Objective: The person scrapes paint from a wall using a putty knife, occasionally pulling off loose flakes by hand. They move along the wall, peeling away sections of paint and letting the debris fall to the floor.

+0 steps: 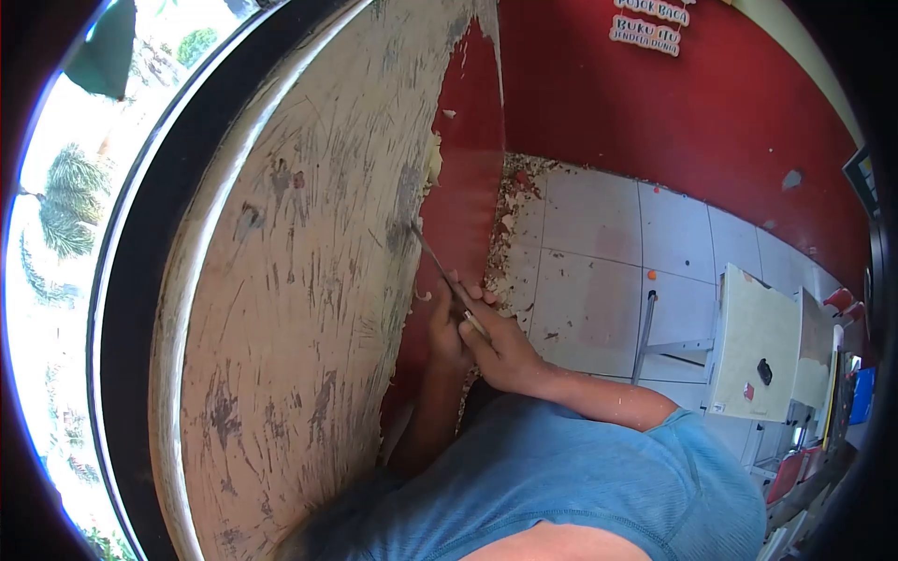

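Observation:
Both my hands are wrapped round a long thin scraping tool (435, 259), whose tip touches the wall at the ragged edge of the red paint. My right hand (500, 348) closes on its pale handle (477, 323). My left hand (449, 323) grips it just beside, nearer the wall and partly behind the right. The scraped wall (309, 243) is beige with grey gouges and scratches. Red paint (468, 168) remains along its right side, with a peeling, uneven border. A small curled flake (424, 296) hangs near my left hand.
Paint flakes (510, 224) litter the tiled floor (589, 280) along the wall's foot. A red wall (599, 103) bears lettering (645, 35). At the right stand a white table (758, 346) with a small black object (765, 371) and red chairs (784, 475). A window (75, 309) lies left.

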Demonstrator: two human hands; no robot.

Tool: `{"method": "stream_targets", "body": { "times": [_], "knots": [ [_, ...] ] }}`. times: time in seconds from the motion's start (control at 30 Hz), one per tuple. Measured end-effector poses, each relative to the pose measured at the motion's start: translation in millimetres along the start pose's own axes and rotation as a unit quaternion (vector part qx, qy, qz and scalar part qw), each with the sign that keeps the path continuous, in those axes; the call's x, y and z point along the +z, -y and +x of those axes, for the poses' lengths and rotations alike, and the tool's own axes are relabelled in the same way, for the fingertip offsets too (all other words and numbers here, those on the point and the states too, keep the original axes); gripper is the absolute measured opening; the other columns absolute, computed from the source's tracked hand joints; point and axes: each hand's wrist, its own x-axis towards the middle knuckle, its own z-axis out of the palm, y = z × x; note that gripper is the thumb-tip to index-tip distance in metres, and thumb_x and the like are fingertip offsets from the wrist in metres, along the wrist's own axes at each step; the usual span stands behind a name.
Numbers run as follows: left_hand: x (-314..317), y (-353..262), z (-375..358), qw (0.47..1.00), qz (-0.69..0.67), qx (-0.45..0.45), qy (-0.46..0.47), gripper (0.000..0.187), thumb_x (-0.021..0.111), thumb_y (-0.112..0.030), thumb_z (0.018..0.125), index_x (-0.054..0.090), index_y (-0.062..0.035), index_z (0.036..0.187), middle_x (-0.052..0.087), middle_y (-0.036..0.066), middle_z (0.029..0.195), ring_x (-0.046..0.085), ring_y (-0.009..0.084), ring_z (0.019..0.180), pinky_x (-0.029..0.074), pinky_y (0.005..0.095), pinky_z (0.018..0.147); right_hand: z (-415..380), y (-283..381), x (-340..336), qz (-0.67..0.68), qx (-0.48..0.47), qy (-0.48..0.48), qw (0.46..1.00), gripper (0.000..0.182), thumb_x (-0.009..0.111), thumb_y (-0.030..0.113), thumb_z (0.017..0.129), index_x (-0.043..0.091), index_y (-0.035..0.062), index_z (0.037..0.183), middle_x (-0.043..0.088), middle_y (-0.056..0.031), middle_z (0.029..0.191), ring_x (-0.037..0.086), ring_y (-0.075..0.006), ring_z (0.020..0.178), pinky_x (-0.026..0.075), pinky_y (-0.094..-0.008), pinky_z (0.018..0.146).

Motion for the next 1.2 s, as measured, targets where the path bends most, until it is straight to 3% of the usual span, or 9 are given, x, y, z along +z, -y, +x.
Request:
{"method": "stream_targets", "body": {
  "times": [0.07,0.17,0.3,0.47,0.67,0.77,0.87,0.97,1.2],
  "knots": [
    [-3,-9,9,1.0,0.012,-0.003,0.019,0.027,0.043,-0.034,0.097,0.05,-0.0118,0.111,0.053,0.003,0.08,0.056,0.0208,0.079,0.048,0.0358,0.076,22,-2,-2,-0.072,-0.09,-0.013,0.993,0.043,0.046,0.012,0.093,0.038,-0.0021,0.133,0.053,-0.0269,0.117,0.053,-0.034,0.113,0.039,-0.04,0.096],
    [0,-16,33,0.999,-0.019,0.005,0.027,0.017,0.043,-0.023,0.098,0.049,-0.0112,0.109,0.055,0.003,0.087,0.058,0.0185,0.08,0.049,0.0343,0.073,50,0,-13,0.011,0.07,0.076,0.995,0.042,0.048,0.011,0.091,0.04,-0.004,0.13,0.055,-0.0258,0.113,0.053,-0.031,0.112,0.038,-0.0372,0.097],
    [16,5,29,0.998,-0.046,0.03,0.044,0.024,0.042,-0.03,0.098,0.05,-0.0126,0.111,0.055,0.003,0.085,0.056,0.0204,0.085,0.048,0.0333,0.078,37,-1,-30,0.036,-0.059,-0.019,0.997,0.028,0.052,0.009,0.087,0.05,-0.0049,0.111,0.058,-0.0225,0.085,0.059,-0.0348,0.081,0.045,-0.0392,0.072],
    [21,0,37,0.997,-0.049,0.042,0.045,0.018,0.042,-0.022,0.098,0.05,-0.0089,0.108,0.056,0.004,0.087,0.056,0.0203,0.085,0.05,0.0326,0.075,49,-5,-36,0.053,-0.037,0.019,0.998,0.024,0.053,0.009,0.086,0.05,-0.0057,0.106,0.057,-0.0164,0.081,0.058,-0.0283,0.074,0.045,-0.0358,0.068],
    [26,-1,50,0.995,-0.07,0.058,0.035,0.017,0.043,-0.021,0.098,0.05,-0.0076,0.107,0.057,0.005,0.086,0.057,0.0201,0.082,0.05,0.0327,0.076,66,0,-58,0.08,0.023,0.123,0.989,0.027,0.051,0.006,0.085,0.049,-0.0056,0.109,0.057,-0.0125,0.082,0.055,-0.0181,0.074,0.044,-0.0322,0.065],
    [34,6,47,0.999,-0.02,0.041,-0.024,0.017,0.044,-0.021,0.098,0.051,-0.0074,0.105,0.057,0.005,0.084,0.057,0.0202,0.081,0.05,0.0326,0.076,53,-8,-51,0.096,0.022,0.039,0.994,0.044,0.05,0.004,0.084,0.044,-0.0029,0.127,0.055,-0.0093,0.084,0.052,-0.0138,0.077,0.044,-0.0269,0.071],
    [34,1,51,0.999,-0.02,0.043,-0.005,0.018,0.045,-0.023,0.097,0.052,-0.0075,0.102,0.057,0.005,0.084,0.057,0.0199,0.08,0.049,0.0323,0.075,60,-8,-47,0.089,-0.027,0.017,0.996,0.04,0.046,0.001,0.081,0.047,-0.0054,0.121,0.058,-0.0139,0.086,0.056,-0.018,0.078,0.045,-0.0292,0.069],
    [10,-9,74,0.997,-0.045,0.059,0.032,0.019,0.046,-0.024,0.097,0.053,-0.0077,0.101,0.057,0.005,0.083,0.057,0.0196,0.08,0.049,0.0321,0.076,85,-14,-52,0.048,0.029,0.132,0.99,0.05,0.046,0.0,0.079,0.043,-0.0041,0.129,0.059,-0.0164,0.094,0.057,-0.02,0.086,0.045,-0.0287,0.076],
    [32,-2,69,0.999,-0.022,0.029,-0.016,0.02,0.045,-0.025,0.097,0.052,-0.0075,0.102,0.057,0.005,0.082,0.057,0.02,0.079,0.049,0.0327,0.076,78,-19,-52,0.045,-0.005,0.049,0.998,0.054,0.047,0.001,0.076,0.042,-0.006,0.129,0.059,-0.0181,0.1,0.056,-0.0184,0.092,0.044,-0.0279,0.08]
  ]
}}
